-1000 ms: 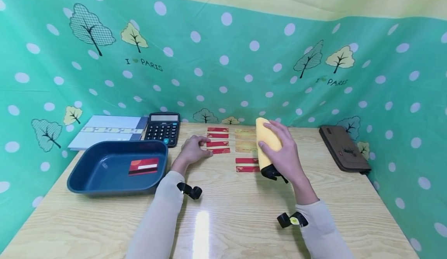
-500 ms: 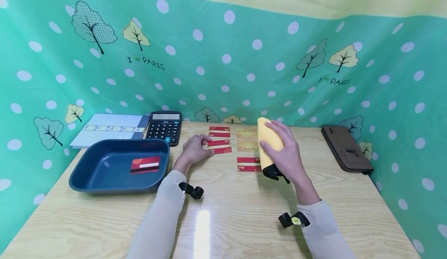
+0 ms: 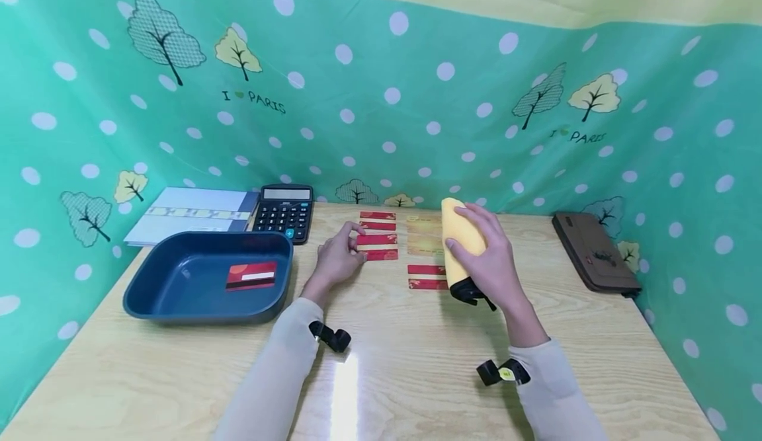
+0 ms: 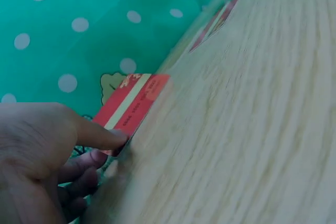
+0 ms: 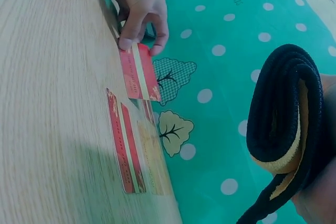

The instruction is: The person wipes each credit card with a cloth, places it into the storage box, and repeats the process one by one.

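Red with a cream stripe, the held card (image 3: 379,247) sits to the right of the blue tray (image 3: 196,289), with the left hand (image 3: 338,256) between the two. Left thumb and fingers pinch the card by its left end, the end nearest the tray. Its long axis runs sideways, so the free end points away from the tray. Both wrist views suggest the card is tilted up from the wood; whether any edge touches down, I cannot tell. That lie looks like what matters most: carrying it trayward would draw the card along its own length, hand leading, and the left hand is clearly the nearer one. Farther to the tray's right, the right hand (image 3: 494,249) has its fingers wrapped around a yellow-and-black roll (image 3: 457,249), which seems raised.

Pale wood grain covers the table (image 3: 393,375). Right of the tray lie another red card (image 3: 378,221), two yellow cards (image 3: 424,245) and a third red card (image 3: 426,277). Inside the tray is a card with a white strip (image 3: 250,278). Just behind the tray are a calculator (image 3: 282,216) and a white-and-blue folder (image 3: 190,211); far to its right rests a brown case (image 3: 595,252). Green spotted cloth (image 3: 357,130) hangs behind the tray and along both sides.
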### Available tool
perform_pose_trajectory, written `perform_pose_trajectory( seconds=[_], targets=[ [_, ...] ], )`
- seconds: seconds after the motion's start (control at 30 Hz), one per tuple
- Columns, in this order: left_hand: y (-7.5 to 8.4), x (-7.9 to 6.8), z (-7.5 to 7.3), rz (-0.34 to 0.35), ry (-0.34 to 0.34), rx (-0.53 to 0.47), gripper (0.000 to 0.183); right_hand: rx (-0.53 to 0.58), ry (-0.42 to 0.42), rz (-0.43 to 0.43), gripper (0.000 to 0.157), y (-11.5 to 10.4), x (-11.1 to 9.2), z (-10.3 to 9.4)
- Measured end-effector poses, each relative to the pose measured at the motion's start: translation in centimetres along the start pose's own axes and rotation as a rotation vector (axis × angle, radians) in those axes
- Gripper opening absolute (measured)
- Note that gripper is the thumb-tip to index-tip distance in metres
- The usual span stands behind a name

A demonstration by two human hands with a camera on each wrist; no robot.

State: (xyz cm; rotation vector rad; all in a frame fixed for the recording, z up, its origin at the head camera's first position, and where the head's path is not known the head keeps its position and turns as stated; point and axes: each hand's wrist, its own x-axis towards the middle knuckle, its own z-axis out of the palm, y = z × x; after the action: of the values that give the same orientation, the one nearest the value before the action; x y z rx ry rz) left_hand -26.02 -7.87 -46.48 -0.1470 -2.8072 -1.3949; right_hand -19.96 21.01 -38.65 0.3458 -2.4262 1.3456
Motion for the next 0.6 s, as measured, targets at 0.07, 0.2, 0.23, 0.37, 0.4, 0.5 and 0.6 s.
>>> perform_pose_trajectory(
  seconds=[0.07,0.2,0.23,0.37,0.4,0.5,0.6],
  targets=[
    [0.3,-0.2,-0.1,0.034,0.014,-0.049,0.044,0.005,-0.005,-0.005,0.054,-0.1,0.1,0.1],
    [2.1,-0.4,-0.6,0.089,0.022,-0.175,0.045,0.009,-0.007,-0.007,0.055,-0.1,0.0,0.0],
    [2.7,-0.5,-0.9,0.100,0.023,-0.198,0.045,0.012,-0.004,-0.008,0.055,-0.1,0.0,0.0],
    [5.1,-1.0,-2.4,0.153,0.033,-0.240,0.044,0.015,0.009,-0.006,0.054,0.0,0.1,-0.2],
    [5.7,-1.2,-2.8,0.163,0.037,-0.240,0.043,0.017,0.010,-0.007,0.054,0.0,0.1,-0.3],
    [7.0,-2.0,-4.3,0.192,0.056,-0.230,0.042,0.021,0.011,-0.007,0.054,-0.1,0.1,-0.3],
    [7.6,-2.9,-5.5,0.218,0.071,-0.244,0.043,0.024,0.010,-0.007,0.055,-0.4,0.0,-0.4]
  ],
)
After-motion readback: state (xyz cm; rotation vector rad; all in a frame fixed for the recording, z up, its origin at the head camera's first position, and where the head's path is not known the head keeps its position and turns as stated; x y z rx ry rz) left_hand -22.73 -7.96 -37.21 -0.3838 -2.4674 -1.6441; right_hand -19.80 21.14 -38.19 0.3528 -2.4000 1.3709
